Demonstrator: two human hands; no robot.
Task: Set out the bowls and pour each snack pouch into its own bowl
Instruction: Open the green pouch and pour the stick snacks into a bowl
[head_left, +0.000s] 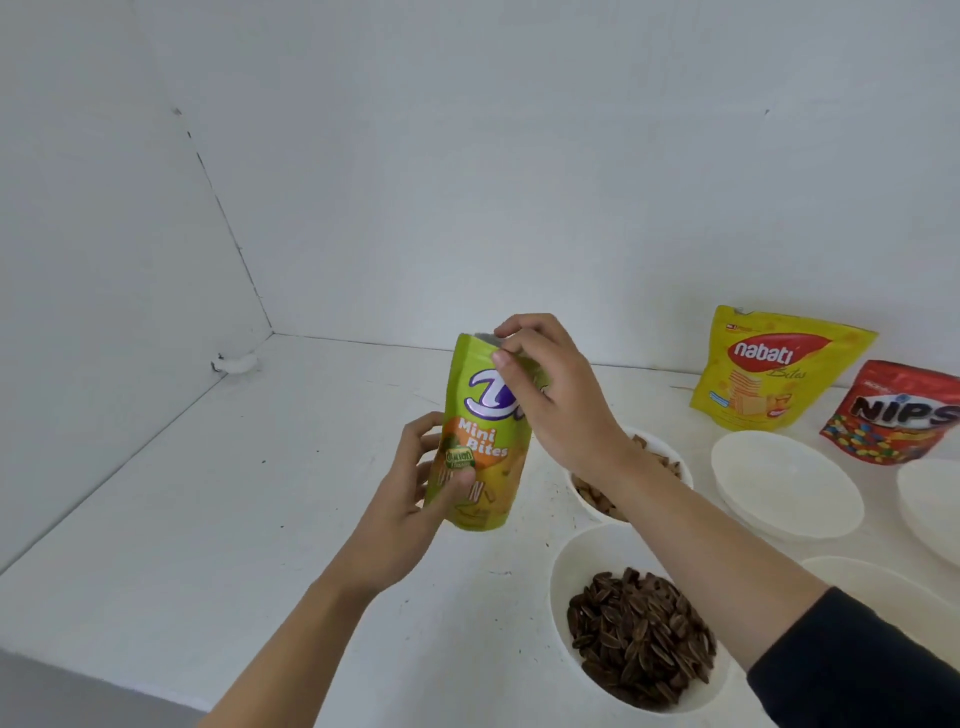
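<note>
The left hand (415, 483) grips the lower part of the green pouch (483, 441), thumb across the front and fingers wrapped behind, out of sight. The pouch is upright, held above the white table (208, 493), and reads "Mini Bites"; the logo above is half covered. The right hand (550, 395) pinches the pouch's top edge between thumb and fingertips, where a silvery lining shows; how far the top is open cannot be told. Behind the right forearm sits a bowl (670, 457) of pale brown pieces, mostly hidden by the arm. Nearer the camera, a seed bowl (566, 566) holds dark striped seeds. Further right is an empty bowl (784, 483). Two more white bowls, one at the right edge (930, 499) and one behind the dark sleeve (883, 587), are cut off. By the wall stand a yellow pouch (769, 374) and, partly out of frame, a red pouch (893, 415).
</note>
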